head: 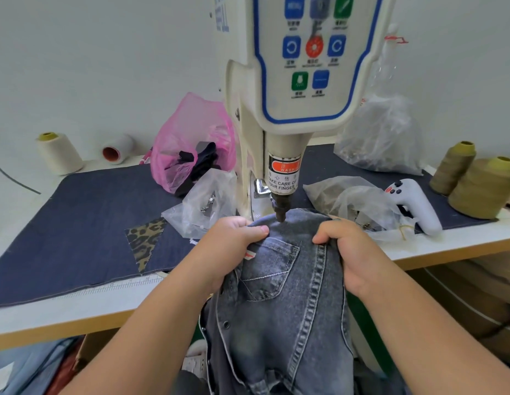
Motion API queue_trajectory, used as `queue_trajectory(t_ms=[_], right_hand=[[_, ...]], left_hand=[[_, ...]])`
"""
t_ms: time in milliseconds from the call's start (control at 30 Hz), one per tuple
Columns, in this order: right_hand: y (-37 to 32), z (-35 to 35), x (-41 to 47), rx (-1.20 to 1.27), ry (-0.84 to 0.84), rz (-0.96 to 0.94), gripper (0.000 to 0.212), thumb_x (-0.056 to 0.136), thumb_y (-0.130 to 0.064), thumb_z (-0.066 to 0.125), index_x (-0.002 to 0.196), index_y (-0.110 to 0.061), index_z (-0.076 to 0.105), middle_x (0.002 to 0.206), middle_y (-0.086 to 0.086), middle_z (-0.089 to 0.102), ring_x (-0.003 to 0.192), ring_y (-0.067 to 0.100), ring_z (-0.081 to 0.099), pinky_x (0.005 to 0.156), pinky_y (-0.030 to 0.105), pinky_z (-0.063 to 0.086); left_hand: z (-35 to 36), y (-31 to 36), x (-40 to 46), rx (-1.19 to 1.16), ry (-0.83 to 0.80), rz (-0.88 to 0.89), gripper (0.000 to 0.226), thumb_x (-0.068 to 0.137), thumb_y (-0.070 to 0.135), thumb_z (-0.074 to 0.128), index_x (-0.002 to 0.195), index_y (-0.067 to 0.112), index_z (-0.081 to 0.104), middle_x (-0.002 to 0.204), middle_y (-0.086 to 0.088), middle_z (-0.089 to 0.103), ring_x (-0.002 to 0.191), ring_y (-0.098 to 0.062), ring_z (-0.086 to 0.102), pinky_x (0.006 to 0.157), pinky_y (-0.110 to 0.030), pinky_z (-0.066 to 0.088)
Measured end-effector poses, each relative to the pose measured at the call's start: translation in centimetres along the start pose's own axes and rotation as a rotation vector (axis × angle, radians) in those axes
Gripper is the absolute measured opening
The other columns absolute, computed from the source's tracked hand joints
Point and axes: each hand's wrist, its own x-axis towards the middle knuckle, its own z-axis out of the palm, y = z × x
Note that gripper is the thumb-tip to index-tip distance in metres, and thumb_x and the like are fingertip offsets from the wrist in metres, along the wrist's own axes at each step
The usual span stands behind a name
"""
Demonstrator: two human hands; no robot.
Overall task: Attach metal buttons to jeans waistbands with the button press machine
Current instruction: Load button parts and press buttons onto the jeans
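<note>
Grey-blue jeans (279, 297) hang over the table's front edge, their waistband pulled up under the dark punch tip (280, 213) of the cream button press machine (285, 109). My left hand (233, 243) grips the waistband left of the punch, thumb on top of the cloth. On the other side my right hand (347, 246) grips the waistband, fingers curled over its edge. The small coin pocket (269, 269) lies between my hands. No button is visible under the punch; the tip hides that spot.
A dark denim mat (85, 223) covers the table. Clear bags of metal parts (203, 206) (359, 203) flank the machine; a pink bag (191, 143) and a larger clear bag (382, 135) sit behind. Thread cones (60, 152) (484, 186) stand at both sides. A white handheld tool (413, 203) lies right.
</note>
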Motion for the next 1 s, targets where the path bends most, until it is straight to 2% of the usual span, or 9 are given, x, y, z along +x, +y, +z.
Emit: queue_trajectory(t_ms=[133, 200, 300, 400, 500, 600, 667, 867, 1000], right_hand=[[-0.9, 0.2, 0.8, 0.043, -0.034, 0.051, 0.056, 0.049, -0.004, 0.053, 0.105, -0.012, 0.055, 0.077, 0.016, 0.057, 0.058, 0.028, 0.057, 0.061, 0.033, 0.051], [-1.3, 0.2, 1.3, 0.046, -0.025, 0.077, 0.054, 0.049, -0.005, 0.054, 0.103, -0.011, 0.054, 0.074, 0.015, 0.056, 0.057, 0.028, 0.056, 0.061, 0.033, 0.051], [-1.8, 0.2, 2.0, 0.062, -0.025, 0.115, 0.046, 0.050, -0.007, 0.054, 0.095, -0.004, 0.057, 0.070, 0.015, 0.058, 0.056, 0.029, 0.057, 0.061, 0.034, 0.053], [-1.6, 0.1, 2.5, 0.057, -0.022, 0.108, 0.044, 0.050, -0.008, 0.057, 0.094, -0.004, 0.058, 0.069, 0.015, 0.059, 0.056, 0.028, 0.058, 0.062, 0.034, 0.052], [-1.0, -0.1, 2.8, 0.047, -0.048, 0.065, 0.043, 0.056, -0.008, 0.061, 0.099, -0.002, 0.061, 0.077, 0.020, 0.061, 0.066, 0.031, 0.060, 0.070, 0.038, 0.051], [-0.9, -0.2, 3.1, 0.035, -0.073, -0.015, 0.058, 0.059, -0.006, 0.066, 0.114, 0.014, 0.061, 0.097, 0.028, 0.061, 0.085, 0.037, 0.059, 0.081, 0.045, 0.050], [-1.0, -0.4, 3.3, 0.033, -0.100, -0.053, 0.066, 0.056, -0.006, 0.068, 0.116, 0.019, 0.057, 0.099, 0.030, 0.062, 0.086, 0.038, 0.061, 0.079, 0.044, 0.053], [-1.3, -1.0, 3.4, 0.029, -0.251, -0.103, 0.059, 0.061, 0.001, 0.059, 0.120, 0.005, 0.064, 0.111, 0.031, 0.066, 0.089, 0.037, 0.067, 0.082, 0.048, 0.057], [-2.0, -1.0, 3.1, 0.088, -0.367, -0.128, 0.064, 0.059, 0.004, 0.059, 0.123, 0.008, 0.061, 0.101, 0.025, 0.071, 0.083, 0.034, 0.072, 0.075, 0.043, 0.061]], left_hand=[[0.0, 0.9, 0.9, -0.006, 0.015, -0.008, 0.031, 0.077, 0.035, 0.070, 0.092, 0.010, 0.060, 0.083, -0.013, 0.057, 0.078, -0.024, 0.052, 0.078, -0.036, 0.037], [0.1, 1.2, 1.7, 0.032, 0.050, -0.013, 0.037, 0.074, 0.040, 0.072, 0.087, 0.007, 0.061, 0.083, -0.009, 0.063, 0.075, -0.021, 0.058, 0.078, -0.035, 0.040], [0.3, 1.4, 2.9, 0.113, 0.069, 0.036, 0.040, 0.073, 0.046, 0.070, 0.094, 0.012, 0.069, 0.073, 0.007, 0.064, 0.058, -0.001, 0.058, 0.071, -0.028, 0.042], [0.4, 0.7, 3.3, 0.100, 0.040, 0.065, 0.054, 0.067, 0.050, 0.065, 0.109, 0.016, 0.071, 0.089, 0.008, 0.072, 0.061, 0.006, 0.061, 0.067, -0.022, 0.042], [0.1, -0.3, 3.6, 0.020, 0.021, 0.066, 0.018, 0.076, 0.041, 0.070, 0.082, 0.025, 0.077, 0.080, 0.006, 0.076, 0.066, -0.003, 0.067, 0.060, -0.015, 0.047], [-0.2, -0.9, 3.6, -0.065, 0.015, 0.075, 0.014, 0.082, 0.033, 0.072, 0.069, 0.029, 0.076, 0.073, 0.000, 0.074, 0.063, -0.012, 0.068, 0.058, -0.022, 0.049], [-0.3, -0.8, 3.4, -0.108, 0.016, 0.080, 0.010, 0.074, 0.037, 0.073, 0.069, 0.028, 0.076, 0.073, -0.002, 0.074, 0.063, -0.014, 0.068, 0.058, -0.024, 0.050], [-0.9, -0.2, 2.7, -0.234, -0.068, 0.102, 0.015, 0.072, 0.020, 0.077, 0.083, 0.013, 0.071, 0.079, -0.010, 0.073, 0.068, -0.019, 0.068, 0.059, -0.028, 0.055], [-0.7, 0.6, 2.3, -0.253, -0.066, 0.131, 0.016, 0.079, 0.004, 0.072, 0.092, 0.007, 0.064, 0.073, -0.006, 0.069, 0.061, -0.015, 0.063, 0.055, -0.024, 0.050]])
